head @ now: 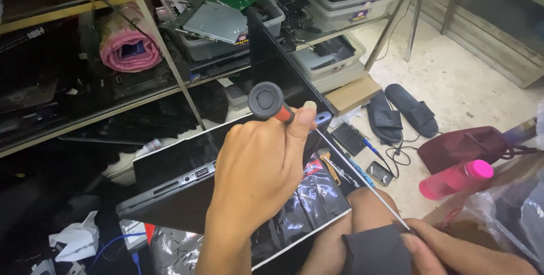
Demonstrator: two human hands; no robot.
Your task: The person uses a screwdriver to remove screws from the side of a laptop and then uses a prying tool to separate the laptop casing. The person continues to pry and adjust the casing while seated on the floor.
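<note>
Head view: slippers [402, 113] and pink bottle [455, 178] flank us; left hand [258, 164] fists the screwdriver [272, 103] over the laptop [187, 181], right hand [453, 252] pinches its edge.

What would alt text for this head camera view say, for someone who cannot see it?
A left hand grips a screwdriver by its black-and-red handle over an opened laptop on a cluttered floor. The right hand steadies the panel edge; a pink bottle lies nearby.

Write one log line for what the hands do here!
left hand: grips screwdriver over laptop | right hand: pinches laptop's thin edge
</note>
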